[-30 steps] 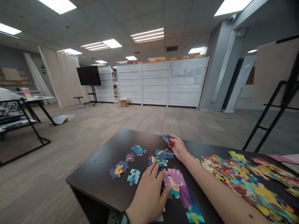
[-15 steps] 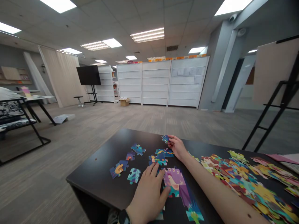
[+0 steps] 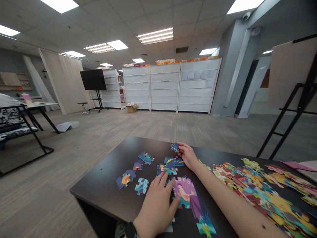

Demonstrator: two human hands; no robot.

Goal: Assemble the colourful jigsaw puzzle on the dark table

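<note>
Piece (image 3: pixel 174 147) in right grip (image 3: pixel 187 156), near far table edge (image 3: pixel 148 140); left grip (image 3: pixel 158 202) spread.

The small puzzle piece (image 3: pixel 174 147) is dark blue with lighter marks and a knobbed edge, its right side partly hidden, and it is beyond the joined blue section (image 3: pixel 174 161), near the far edge of the dark table (image 3: pixel 106 188). This section lies flat, with orange, pink and teal shapes printed on it. Nearer, the joined purple section (image 3: pixel 184 187) also lies flat, showing a pale bird-like figure, cream rings along the top and teal below, and it continues down into blue with a yellow-green shape.
</note>
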